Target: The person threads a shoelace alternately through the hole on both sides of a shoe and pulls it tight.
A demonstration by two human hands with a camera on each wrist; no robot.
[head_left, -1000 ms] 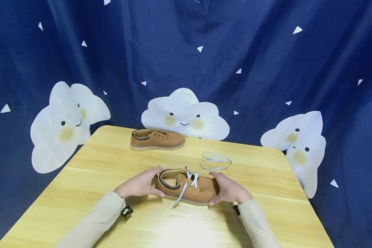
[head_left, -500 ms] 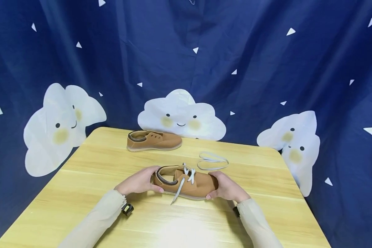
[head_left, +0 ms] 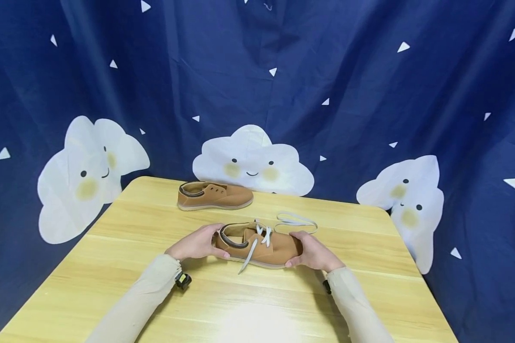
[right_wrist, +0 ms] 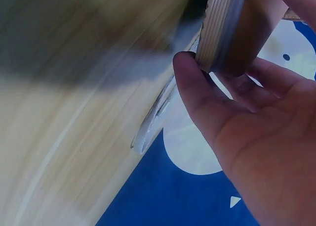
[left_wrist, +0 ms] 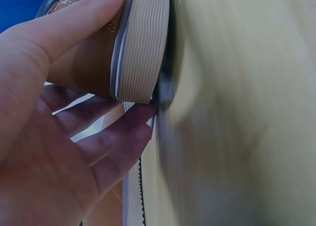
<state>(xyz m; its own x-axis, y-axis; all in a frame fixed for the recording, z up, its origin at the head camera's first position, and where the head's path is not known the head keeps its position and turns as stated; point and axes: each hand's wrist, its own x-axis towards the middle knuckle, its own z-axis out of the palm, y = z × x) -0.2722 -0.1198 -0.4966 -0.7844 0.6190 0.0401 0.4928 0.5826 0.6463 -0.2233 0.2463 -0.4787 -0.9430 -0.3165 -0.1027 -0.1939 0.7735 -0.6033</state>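
Between my two hands lies a brown leather shoe (head_left: 279, 247), its heel to the left and toe to the right. My left hand (head_left: 199, 242) grips the heel end, thumb along the near side. The toe is held by my right hand (head_left: 314, 252), with the thumb low on the near side. A pale lace (head_left: 263, 236) crosses over the shoe's tongue, and one end hangs down its near side. The left wrist view shows the ribbed sole (left_wrist: 143, 48) close to the wood; whether it touches, I cannot tell. Fingers curl round the toe in the right wrist view.
At the table's back edge stands a second brown shoe (head_left: 214, 196) with bare eyelets. A loose, looped pale lace (head_left: 296, 222) lies behind the held shoe, partly hidden by it. Blue curtain (head_left: 347, 71) with cloud prints hangs behind the wooden table (head_left: 124, 238).
Both hands have carried the shoe away from me, toward the back of the table. It now overlaps the loose lace in the head view. The second shoe stays put.
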